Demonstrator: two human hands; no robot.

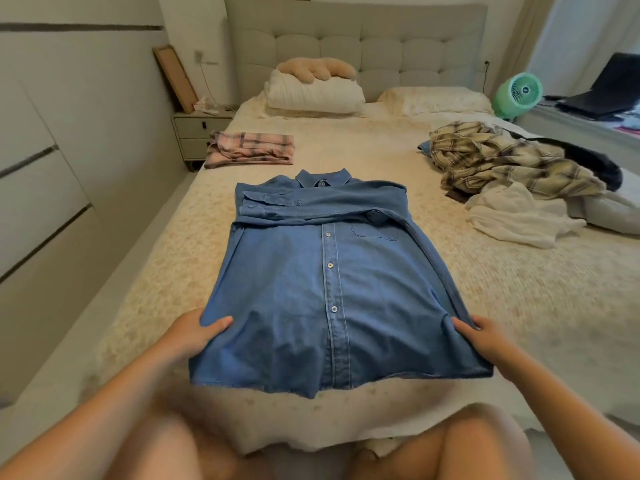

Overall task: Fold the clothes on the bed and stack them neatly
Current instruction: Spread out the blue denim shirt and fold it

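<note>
blue denim button-front shirt [329, 271] lies face up mid-bed on cream textured bedspread [519, 299], sleeves crossed over chest; left hand [194, 336] and right hand [485, 337] each pinch hem corner, thumbs on top; hem lifted off bed; denim looks soft yet weighty — likely drapes, holds crease; corners seem best grip for folding hem toward collar

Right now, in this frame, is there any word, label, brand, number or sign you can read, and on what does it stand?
None can be read.
Round mint-green desk fan: a small dark badge at its hub, too blurred to read.
Open black laptop: screen dark, no text visible.
Blue denim button-up shirt: no tag or print visible.
Folded pink plaid garment: none visible.
</note>
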